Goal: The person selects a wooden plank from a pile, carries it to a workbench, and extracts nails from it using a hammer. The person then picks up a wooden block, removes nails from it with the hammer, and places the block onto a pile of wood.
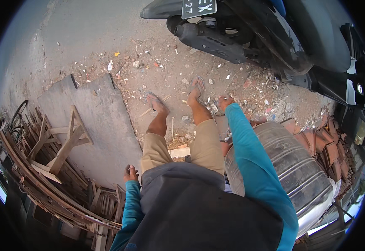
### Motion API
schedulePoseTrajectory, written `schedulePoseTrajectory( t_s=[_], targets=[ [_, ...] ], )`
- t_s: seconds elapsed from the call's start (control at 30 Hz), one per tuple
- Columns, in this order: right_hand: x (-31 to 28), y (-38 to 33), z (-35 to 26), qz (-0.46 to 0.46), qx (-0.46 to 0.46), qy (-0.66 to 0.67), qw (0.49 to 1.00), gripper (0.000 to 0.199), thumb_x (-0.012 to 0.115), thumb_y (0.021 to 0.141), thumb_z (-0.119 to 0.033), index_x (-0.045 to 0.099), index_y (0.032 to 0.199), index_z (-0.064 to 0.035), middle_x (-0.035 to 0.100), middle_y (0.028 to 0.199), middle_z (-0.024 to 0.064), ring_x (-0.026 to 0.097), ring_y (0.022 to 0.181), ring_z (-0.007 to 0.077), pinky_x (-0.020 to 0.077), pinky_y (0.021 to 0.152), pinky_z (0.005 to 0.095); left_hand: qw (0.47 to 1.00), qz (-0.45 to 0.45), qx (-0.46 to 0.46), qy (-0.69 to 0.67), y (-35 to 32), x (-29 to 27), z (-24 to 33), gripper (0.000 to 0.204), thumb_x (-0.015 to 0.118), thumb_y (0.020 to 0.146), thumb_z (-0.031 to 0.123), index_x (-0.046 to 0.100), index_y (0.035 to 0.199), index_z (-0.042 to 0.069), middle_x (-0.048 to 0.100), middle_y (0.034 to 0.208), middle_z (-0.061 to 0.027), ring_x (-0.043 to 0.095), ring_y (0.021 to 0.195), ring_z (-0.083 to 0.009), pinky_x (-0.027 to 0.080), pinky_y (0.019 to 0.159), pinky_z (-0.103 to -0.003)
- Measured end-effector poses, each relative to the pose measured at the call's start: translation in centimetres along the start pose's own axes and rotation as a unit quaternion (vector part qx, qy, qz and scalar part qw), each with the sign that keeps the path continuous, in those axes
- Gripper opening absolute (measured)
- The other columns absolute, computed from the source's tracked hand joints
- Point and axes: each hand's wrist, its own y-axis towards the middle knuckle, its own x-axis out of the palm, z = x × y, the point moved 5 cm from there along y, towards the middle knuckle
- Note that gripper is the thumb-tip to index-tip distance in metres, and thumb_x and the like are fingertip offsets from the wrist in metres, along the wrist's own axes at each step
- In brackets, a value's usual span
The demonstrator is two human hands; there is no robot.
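My right arm, in a teal sleeve, stretches forward past my right leg. The right hand (225, 102) is curled closed low over the littered ground, and what its fingers hold, if anything, is too small to make out. Right below it is a flat grey-brown piece (222, 125), and I cannot tell whether the hand touches it. A large ribbed grey drum (289, 161) lies beside that forearm. My left hand (131, 173) hangs by my left hip, fingers loosely apart and nothing in it. The nearest thing to it is a grey sheet (103, 125) on the left.
Wooden trestles (61, 146) and stacked timber (48, 188) crowd the left side. A dark motorbike (241, 33) stands ahead and to the right. Reddish roof tiles (322, 146) are piled beyond the drum. Small debris (157, 62) litters the ground around my sandalled feet.
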Motion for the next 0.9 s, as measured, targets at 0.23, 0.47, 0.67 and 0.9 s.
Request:
schedulePoseTrajectory(
  t_s=[0.23, 0.47, 0.67, 0.9],
  targets=[
    [6.7, 22.5, -4.6, 0.049, -0.109, 0.043, 0.992, 0.040, 0.069, 0.094, -0.032, 0.065, 0.118, 0.0005, 0.071, 0.098, 0.0159, 0.072, 0.080, 0.0266, 0.0579, 0.062, 0.0362, 0.991, 0.100, 0.014, -0.086, 4.2, 8.2, 5.0, 0.066, 0.061, 0.099, 0.044, 0.043, 0.147, 0.002, 0.060, 0.128, -0.0200, 0.064, 0.108, -0.0278, 0.054, 0.090, -0.040],
    [5.2, 38.4, -9.2, 0.236, -0.047, 0.180, 0.954, 0.055, 0.075, 0.086, -0.044, 0.066, 0.115, 0.0014, 0.071, 0.097, 0.0173, 0.070, 0.082, 0.0279, 0.0586, 0.069, 0.0401, 0.993, 0.073, 0.024, -0.086, 9.5, 12.8, 5.8, 0.062, 0.058, 0.101, 0.040, 0.042, 0.147, 0.001, 0.058, 0.131, -0.0187, 0.061, 0.107, -0.0228, 0.052, 0.092, -0.037],
    [1.3, 42.9, -10.0, 0.321, -0.045, 0.260, 0.910, 0.059, 0.077, 0.082, -0.048, 0.067, 0.113, 0.0012, 0.069, 0.097, 0.0157, 0.066, 0.080, 0.0256, 0.0549, 0.067, 0.0383, 0.995, 0.047, 0.002, -0.093, 12.8, 14.9, 8.8, 0.065, 0.059, 0.099, 0.040, 0.042, 0.147, 0.001, 0.058, 0.133, -0.0197, 0.060, 0.115, -0.0247, 0.048, 0.100, -0.038],
    [-5.5, 44.2, -10.7, 0.375, -0.058, 0.280, 0.882, 0.064, 0.078, 0.076, -0.052, 0.068, 0.110, 0.0010, 0.067, 0.097, 0.0138, 0.062, 0.078, 0.0229, 0.0506, 0.065, 0.0362, 0.996, 0.016, -0.002, -0.084, 14.5, 16.1, 8.9, 0.059, 0.057, 0.100, 0.032, 0.041, 0.148, 0.001, 0.057, 0.134, -0.0185, 0.058, 0.118, -0.0236, 0.046, 0.103, -0.038]
  ],
)
